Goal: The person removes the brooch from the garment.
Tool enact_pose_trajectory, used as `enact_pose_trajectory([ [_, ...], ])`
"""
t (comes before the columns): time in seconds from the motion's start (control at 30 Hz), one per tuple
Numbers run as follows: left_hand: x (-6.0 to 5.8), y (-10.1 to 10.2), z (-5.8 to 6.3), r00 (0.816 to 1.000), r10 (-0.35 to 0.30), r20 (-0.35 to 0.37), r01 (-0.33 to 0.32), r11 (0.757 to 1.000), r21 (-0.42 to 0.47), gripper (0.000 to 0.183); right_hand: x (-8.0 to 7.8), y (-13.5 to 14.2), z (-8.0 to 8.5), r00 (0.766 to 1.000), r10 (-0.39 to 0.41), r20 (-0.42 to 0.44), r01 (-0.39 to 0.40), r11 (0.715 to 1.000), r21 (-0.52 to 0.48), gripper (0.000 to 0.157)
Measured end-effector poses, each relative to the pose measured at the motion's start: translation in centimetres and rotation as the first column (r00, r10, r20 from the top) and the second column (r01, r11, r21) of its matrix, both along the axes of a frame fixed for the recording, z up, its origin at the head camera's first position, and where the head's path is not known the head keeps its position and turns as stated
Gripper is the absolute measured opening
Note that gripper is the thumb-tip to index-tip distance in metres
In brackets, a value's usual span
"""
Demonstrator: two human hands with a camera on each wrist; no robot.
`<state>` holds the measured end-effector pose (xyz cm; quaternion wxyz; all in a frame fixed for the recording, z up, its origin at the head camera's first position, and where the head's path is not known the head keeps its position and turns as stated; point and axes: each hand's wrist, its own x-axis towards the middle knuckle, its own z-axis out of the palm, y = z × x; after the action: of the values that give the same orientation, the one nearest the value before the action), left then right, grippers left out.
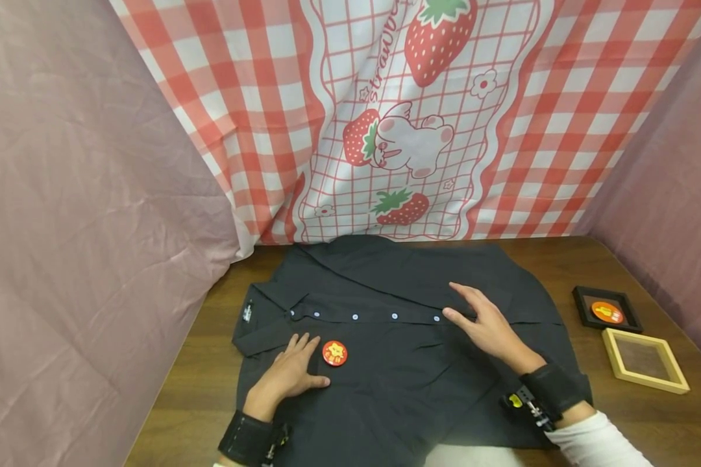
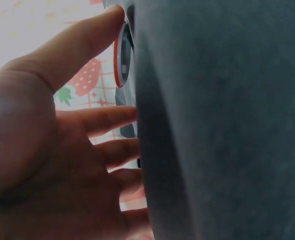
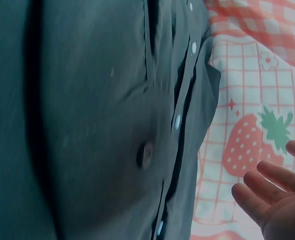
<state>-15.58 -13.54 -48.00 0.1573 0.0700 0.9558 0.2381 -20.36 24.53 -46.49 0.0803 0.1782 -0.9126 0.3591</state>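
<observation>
A black button-up shirt (image 1: 385, 389) lies spread on the table, its collar to the left and a row of pale buttons running across it. A round red badge (image 1: 335, 353) with a yellow figure sits on the shirt's front. Just left of the badge, my left hand (image 1: 289, 370) rests with fingers spread on the cloth. The left wrist view shows the badge (image 2: 121, 57) edge-on, close by the thumb. My right hand (image 1: 487, 327) hovers over the shirt's right part, fingers extended and holding nothing, near the last visible button (image 1: 436, 318).
On the wooden table (image 1: 193, 370) at the right stands a black frame (image 1: 581, 311) with another round badge (image 1: 607, 312) in it. A light wooden frame (image 1: 619, 366) lies in front. A strawberry-print cloth (image 1: 409, 149) hangs behind, with pink drapes (image 1: 93, 227) at both sides.
</observation>
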Motion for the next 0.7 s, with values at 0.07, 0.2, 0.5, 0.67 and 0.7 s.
enact_pose_trajectory([
  [0.07,0.0,0.0,0.0,1.000,-0.003,-0.003,0.003,1.000,0.003,0.086,0.0,-0.4,-0.1,1.000,0.009,-0.005,-0.009,1.000,-0.008,0.059],
  [0.2,0.1,0.0,0.1,1.000,-0.011,-0.015,0.011,1.000,0.007,0.085,0.0,-1.3,-0.3,1.000,0.027,-0.009,-0.028,0.999,-0.027,0.059],
  [0.5,-0.3,0.0,0.0,1.000,-0.003,-0.016,0.003,1.000,-0.002,0.083,0.1,-2.5,-0.4,0.998,0.053,-0.016,-0.054,0.997,-0.049,0.059],
  [0.67,-0.3,0.0,-0.1,1.000,-0.005,-0.017,0.005,1.000,0.000,0.083,0.2,-2.9,-0.5,0.998,0.045,-0.033,-0.045,0.999,-0.016,0.059],
  [0.7,-0.3,0.0,-0.1,1.000,-0.004,-0.015,0.004,1.000,0.002,0.083,0.2,-2.9,-0.5,0.998,0.042,-0.036,-0.042,0.999,-0.007,0.060],
])
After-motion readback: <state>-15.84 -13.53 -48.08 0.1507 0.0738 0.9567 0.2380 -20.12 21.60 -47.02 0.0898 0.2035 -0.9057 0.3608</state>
